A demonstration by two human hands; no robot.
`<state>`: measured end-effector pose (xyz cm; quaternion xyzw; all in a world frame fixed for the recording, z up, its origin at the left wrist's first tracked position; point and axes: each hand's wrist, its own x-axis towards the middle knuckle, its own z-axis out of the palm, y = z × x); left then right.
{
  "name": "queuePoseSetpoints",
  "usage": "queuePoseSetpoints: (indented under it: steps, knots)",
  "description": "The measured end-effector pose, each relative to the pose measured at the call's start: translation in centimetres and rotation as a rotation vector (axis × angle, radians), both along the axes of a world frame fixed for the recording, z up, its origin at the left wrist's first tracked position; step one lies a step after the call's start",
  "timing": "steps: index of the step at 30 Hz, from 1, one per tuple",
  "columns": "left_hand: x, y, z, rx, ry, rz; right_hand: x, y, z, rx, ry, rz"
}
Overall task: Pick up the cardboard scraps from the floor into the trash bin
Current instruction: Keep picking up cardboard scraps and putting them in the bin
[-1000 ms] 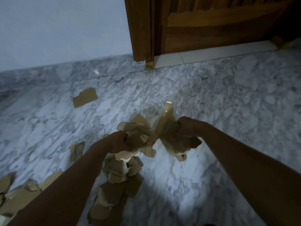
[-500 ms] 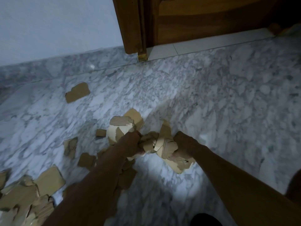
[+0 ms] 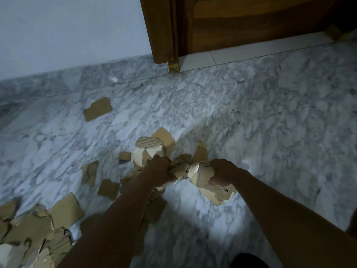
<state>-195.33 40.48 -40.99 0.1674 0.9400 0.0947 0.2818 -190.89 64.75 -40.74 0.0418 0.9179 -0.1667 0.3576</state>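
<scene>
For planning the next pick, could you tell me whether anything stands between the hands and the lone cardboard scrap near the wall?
Nothing visible does: only bare marble floor separates the lone scrap from the left hand and right hand, which both grip bunched scraps.

A grey-and-white marble floor (image 3: 260, 122) fills the dim room, with a brighter patch of light (image 3: 208, 235) low in the view. A marble skirting (image 3: 77, 80) runs under a plain pale wall (image 3: 67, 35). Beside the wall stands a dark wooden door frame (image 3: 160, 29) and door (image 3: 251, 22), over a pale tile threshold (image 3: 251, 50).
</scene>
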Motion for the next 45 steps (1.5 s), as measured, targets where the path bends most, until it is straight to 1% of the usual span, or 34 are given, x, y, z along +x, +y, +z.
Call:
queuePoseSetpoints:
  steps: [1,4,10,14,17,19,22,26,27,29,30,32,33,35,37,40,43,45]
  knots:
    - [0.0,0.0,0.0,-0.009,-0.008,-0.005,0.0,0.0,0.0,-0.006,0.004,0.004]
    - [0.3,0.1,0.1,0.042,-0.018,-0.027,0.3,-0.2,0.2,-0.012,0.007,0.013]
    - [0.4,0.0,0.4,-0.02,-0.005,-0.09,0.7,-0.3,0.2,-0.017,0.0,-0.002]
    - [0.1,0.1,0.4,0.04,-0.017,-0.042,0.4,0.6,0.7,-0.029,-0.048,-0.017]
    - [-0.2,0.0,0.2,0.105,-0.068,0.026,-0.2,1.8,1.4,-0.105,-0.054,-0.074]
    - [-0.4,0.1,0.3,0.135,-0.058,0.037,-0.9,2.6,2.1,-0.167,-0.048,-0.106]
    - [-1.0,-0.2,1.4,0.173,0.01,0.107,-2.4,3.6,3.7,-0.16,-0.051,-0.122]
    - [-2.9,-2.7,3.2,0.351,-0.005,0.286,-5.1,2.9,4.7,-0.235,0.016,-0.194]
    - [-3.5,-3.7,4.0,0.363,-0.014,0.323,-6.0,2.0,5.0,-0.268,0.036,-0.192]
    - [-4.5,-6.1,5.9,0.322,-0.042,0.392,-7.9,-0.3,5.4,-0.332,0.07,-0.191]
    - [-4.8,-7.4,7.0,0.371,-0.054,0.437,-8.7,-1.8,5.7,-0.362,0.076,-0.193]
    - [-5.2,-10.3,8.6,0.575,-0.058,0.53,-10.3,-4.9,6.1,-0.405,0.05,-0.178]
    - [-5.1,-11.8,9.0,0.645,-0.04,0.548,-10.9,-6.6,6.1,-0.409,0.031,-0.155]
    - [-4.5,-14.6,9.3,0.689,-0.022,0.595,-11.8,-10.0,5.3,-0.402,0.003,-0.097]
    - [-3.9,-17.0,8.8,0.749,-0.061,0.665,-12.4,-13.4,3.9,-0.378,0.017,-0.064]
    - [-2.8,-19.1,8.0,0.736,-0.081,0.677,-13.2,-16.7,1.7,-0.257,0.057,-0.028]
    - [-2.1,-19.8,6.9,0.783,-0.087,0.687,-13.8,-18.1,0.5,-0.094,0.065,0.005]
    - [-1.9,-19.8,6.1,0.743,-0.106,0.694,-13.9,-18.4,0.0,-0.051,0.077,0.037]
